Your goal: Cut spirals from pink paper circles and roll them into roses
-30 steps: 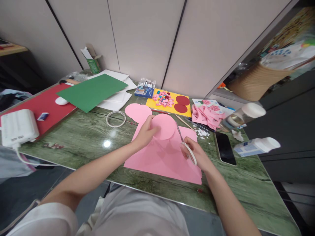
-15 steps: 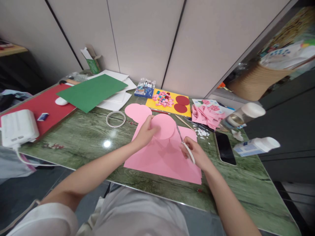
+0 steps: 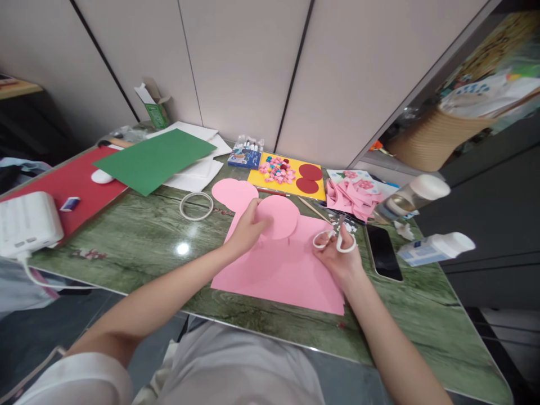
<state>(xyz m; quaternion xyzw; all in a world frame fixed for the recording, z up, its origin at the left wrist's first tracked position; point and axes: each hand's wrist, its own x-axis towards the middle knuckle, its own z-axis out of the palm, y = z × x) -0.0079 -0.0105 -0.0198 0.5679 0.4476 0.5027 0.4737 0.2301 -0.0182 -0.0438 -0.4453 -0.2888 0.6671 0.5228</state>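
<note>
Between the thumb and fingers of my left hand (image 3: 248, 229) is a pink paper circle (image 3: 279, 216), held over pink sheets (image 3: 274, 275) stacked on the table. My right hand (image 3: 340, 261) is turned palm up at the sheets' right side, with white-handled scissors (image 3: 341, 236) hooked in its fingers. The scissor blades point away from me and stand apart from the circle. More pink circles (image 3: 232, 191) lie overlapping just beyond my left hand.
Pompoms (image 3: 278, 170) and dark red circles (image 3: 309, 179) rest on a yellow sheet. Pink scraps (image 3: 352, 197), a phone (image 3: 383, 253) and bottles (image 3: 439, 249) are at right. A tape roll (image 3: 196, 206), green sheet (image 3: 156, 157) and white charger-like box (image 3: 31, 222) are at left.
My right hand has moved right, away from the circle's edge, and rolled palm up with the scissors. My left hand stays on the circle. The view has shifted slightly.
</note>
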